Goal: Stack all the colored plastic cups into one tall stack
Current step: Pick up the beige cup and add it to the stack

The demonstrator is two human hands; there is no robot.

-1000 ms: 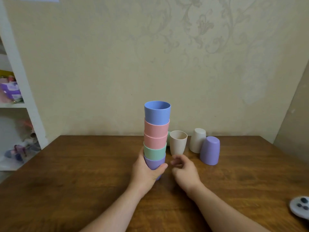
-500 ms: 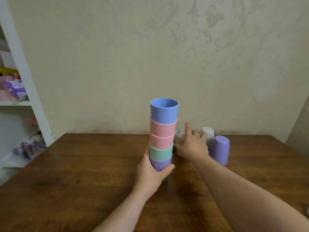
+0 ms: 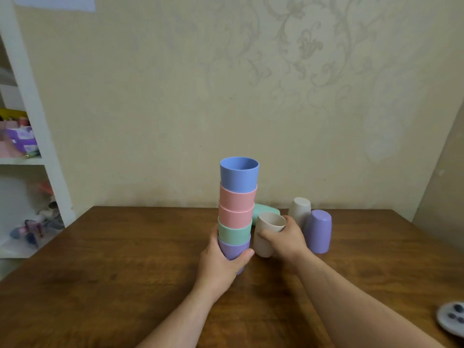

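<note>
A stack of cups [image 3: 238, 207] stands on the wooden table [image 3: 125, 259]: purple at the bottom, then green, two pink, and blue on top. My left hand [image 3: 223, 262] grips the purple bottom cup. Just right of the stack, my right hand [image 3: 286, 238] is closed around an upright beige cup [image 3: 267, 231], tilted slightly. Behind it a green cup [image 3: 266, 212] lies on its side. Further right, a beige cup [image 3: 299, 211] and a purple cup [image 3: 318, 231] stand upside down.
The wall rises right behind the table's far edge. A white shelf unit [image 3: 32, 126] with toys and boxes stands at the left. A grey controller [image 3: 452, 318] lies near the table's right front edge.
My right hand reached from near the stack to the upright beige cup, closed around it, and drew it forward toward the stack. The left hand kept its hold on the stack.
</note>
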